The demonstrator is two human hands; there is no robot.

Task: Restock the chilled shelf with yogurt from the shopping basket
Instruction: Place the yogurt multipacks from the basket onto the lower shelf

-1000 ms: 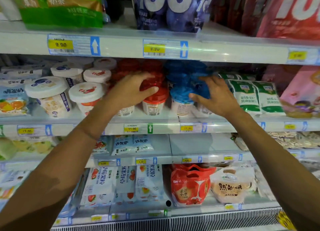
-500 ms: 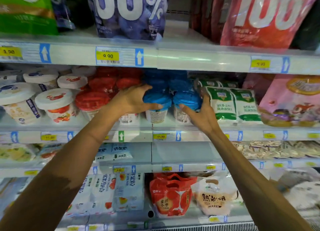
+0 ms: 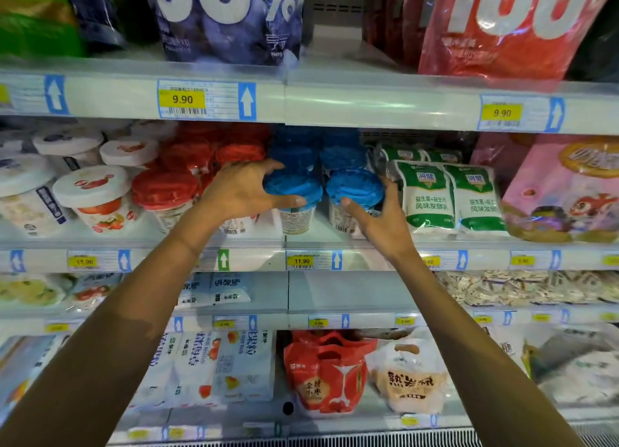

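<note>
The left hand (image 3: 239,193) is curled around the left of two front blue-lidded yogurt cups (image 3: 294,200), fingers over the top edge of the lid and thumb pressed against the lid's front rim, so it has a partial grip on that cup. The right hand (image 3: 385,217) is cupped around the second blue-lidded cup (image 3: 351,195) just beside it, thumb on the front of the lid and fingers wrapped behind its right side; how firmly it grips I cannot tell. Both cups stand upright at the front of the middle shelf (image 3: 368,259), almost touching each other, with more blue lids (image 3: 338,155) stacked and lined up behind them.

Left of the left hand stand red-lidded cups (image 3: 164,192) in rows, and further left white-lidded tubs (image 3: 90,187) with fruit pictures. Right of the right hand, two green and white pouches (image 3: 449,195) lean upright, and beyond them lies a pink bag (image 3: 566,192).

A yellow price tag (image 3: 301,261) reading 11.90 sits on the shelf edge below the blue cups. On the shelf above are a large blue bag (image 3: 227,17) and a red bag (image 3: 509,24), each printed with big white numerals, over tags reading 9.90. Below, white cartons (image 3: 214,366), a red bag with a handle (image 3: 326,376) and a white bag (image 3: 408,379) fill the lower shelves. The basket is out of view.
</note>
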